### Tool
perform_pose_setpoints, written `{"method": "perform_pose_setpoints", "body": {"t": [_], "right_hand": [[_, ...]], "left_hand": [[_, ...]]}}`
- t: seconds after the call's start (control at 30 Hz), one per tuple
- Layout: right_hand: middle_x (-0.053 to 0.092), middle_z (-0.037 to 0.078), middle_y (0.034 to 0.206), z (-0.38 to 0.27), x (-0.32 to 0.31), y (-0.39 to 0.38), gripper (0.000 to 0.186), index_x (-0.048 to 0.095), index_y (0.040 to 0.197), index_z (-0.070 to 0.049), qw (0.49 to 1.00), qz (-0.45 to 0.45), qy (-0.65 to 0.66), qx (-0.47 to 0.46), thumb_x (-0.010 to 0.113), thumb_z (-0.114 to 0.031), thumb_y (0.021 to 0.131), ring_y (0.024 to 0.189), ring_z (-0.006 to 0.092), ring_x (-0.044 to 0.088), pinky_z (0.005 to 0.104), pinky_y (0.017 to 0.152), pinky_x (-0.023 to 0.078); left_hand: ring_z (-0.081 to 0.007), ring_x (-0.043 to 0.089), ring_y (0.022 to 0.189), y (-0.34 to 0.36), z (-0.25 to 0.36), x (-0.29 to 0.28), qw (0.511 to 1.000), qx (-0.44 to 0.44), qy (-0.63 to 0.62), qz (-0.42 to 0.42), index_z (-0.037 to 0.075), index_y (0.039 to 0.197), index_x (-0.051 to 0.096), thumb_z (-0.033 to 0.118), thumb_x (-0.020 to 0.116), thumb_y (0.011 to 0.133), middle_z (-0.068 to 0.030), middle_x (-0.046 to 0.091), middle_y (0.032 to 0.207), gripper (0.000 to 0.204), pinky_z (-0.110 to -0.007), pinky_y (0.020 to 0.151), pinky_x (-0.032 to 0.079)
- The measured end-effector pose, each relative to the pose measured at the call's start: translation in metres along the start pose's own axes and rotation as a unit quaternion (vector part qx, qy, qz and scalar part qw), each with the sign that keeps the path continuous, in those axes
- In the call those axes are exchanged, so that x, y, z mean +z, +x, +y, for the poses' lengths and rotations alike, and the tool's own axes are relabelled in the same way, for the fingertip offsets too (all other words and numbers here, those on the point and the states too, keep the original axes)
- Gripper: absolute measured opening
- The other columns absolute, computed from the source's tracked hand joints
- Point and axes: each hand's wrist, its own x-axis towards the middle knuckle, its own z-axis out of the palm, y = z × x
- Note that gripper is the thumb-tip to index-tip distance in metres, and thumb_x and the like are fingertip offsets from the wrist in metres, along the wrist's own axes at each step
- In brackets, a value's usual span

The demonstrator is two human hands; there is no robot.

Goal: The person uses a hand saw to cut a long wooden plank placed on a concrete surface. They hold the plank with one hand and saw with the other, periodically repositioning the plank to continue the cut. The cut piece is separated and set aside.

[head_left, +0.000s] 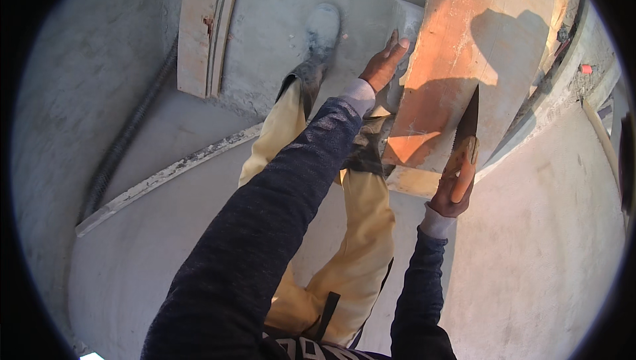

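My right hand [454, 184] is wrapped round the wooden handle [466, 169] of a handsaw. The saw's dark, tapering blade [469, 118] points away from me over a wide wooden board [440, 61], its toothed edge on the left. Whether the teeth touch the wood I cannot tell. Beside the board's left edge is my left hand [385, 65], with thumb and forefinger stretched out and apart; its other fingers are hidden. Just beyond it lies a pale grey block [409, 16], partly covered by the board.
My dusty boot [323, 25] rests on the concrete floor, left of the board. Two narrow wooden boards [205, 28] lie at the far left, near a dark corrugated hose [122, 141]. A long whitish strip [169, 178] slants across the floor. A small red piece [585, 69] lies far right.
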Motion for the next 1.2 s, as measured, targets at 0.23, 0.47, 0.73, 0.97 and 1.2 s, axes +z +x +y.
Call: {"method": "perform_pose_setpoints", "body": {"t": [0.23, 0.47, 0.73, 0.97, 1.2], "right_hand": [[0.058, 0.02, 0.139, 0.006, -0.004, -0.016, 0.049, 0.05, 0.141, 0.001, 0.998, 0.026, -0.031, 0.056, 0.05, -0.017, 0.096, 0.123, 0.0331, 0.061, 0.0399, 0.097, 0.054], [0.059, 0.02, 0.136, 0.006, 0.009, -0.026, 0.045, 0.055, 0.138, -0.006, 0.998, 0.036, -0.056, 0.003, 0.052, -0.013, 0.094, 0.113, 0.0378, 0.066, 0.0416, 0.086, 0.057], [0.069, 0.018, 0.117, 0.019, 0.027, -0.024, 0.059, 0.047, 0.145, -0.006, 0.997, 0.074, -0.015, -0.002, 0.057, -0.012, 0.087, 0.091, 0.0349, 0.07, 0.0417, 0.075, 0.057], [0.071, 0.015, 0.102, 0.032, 0.031, -0.018, 0.058, 0.049, 0.143, -0.011, 0.991, 0.021, 0.07, 0.115, 0.059, -0.011, 0.086, 0.086, 0.0356, 0.07, 0.0412, 0.075, 0.056], [0.069, 0.021, 0.109, -0.002, 0.012, -0.026, 0.066, 0.044, 0.146, -0.011, 0.991, -0.004, 0.105, 0.079, 0.062, -0.011, 0.083, 0.097, 0.0407, 0.067, 0.0446, 0.082, 0.056]], "left_hand": [[-0.041, 0.04, 0.142, -0.007, 0.034, 0.005, 0.979, 0.007, 0.202, -0.014, -0.001, 0.159, 0.005, 0.083, 0.05, 0.083, -0.0327, 0.042, 0.149, 0.123, -0.04, 0.118, 0.034], [-0.0368, 0.043, 0.14, -0.011, 0.033, 0.002, 0.989, -0.042, 0.142, 0.0, 0.003, 0.158, 0.025, 0.063, 0.063, 0.089, -0.0231, 0.046, 0.149, 0.098, -0.049, 0.113, 0.041], [-0.0308, 0.056, 0.127, 0.001, 0.024, -0.01, 0.987, -0.015, 0.143, 0.075, 0.006, 0.151, 0.042, 0.044, 0.066, 0.094, -0.0206, 0.057, 0.137, 0.072, -0.043, 0.101, 0.051], [-0.0342, 0.045, 0.139, -0.004, 0.036, -0.007, 0.959, 0.036, 0.262, 0.106, 0.001, 0.157, 0.025, 0.033, 0.066, 0.095, -0.025, 0.041, 0.153, 0.081, -0.041, 0.108, 0.045], [-0.035, 0.052, 0.133, 0.004, 0.069, 0.005, 0.899, 0.088, 0.407, 0.135, -0.002, 0.159, 0.009, 0.023, 0.073, 0.088, -0.028, 0.048, 0.147, 0.099, -0.036, 0.105, 0.047]]}}
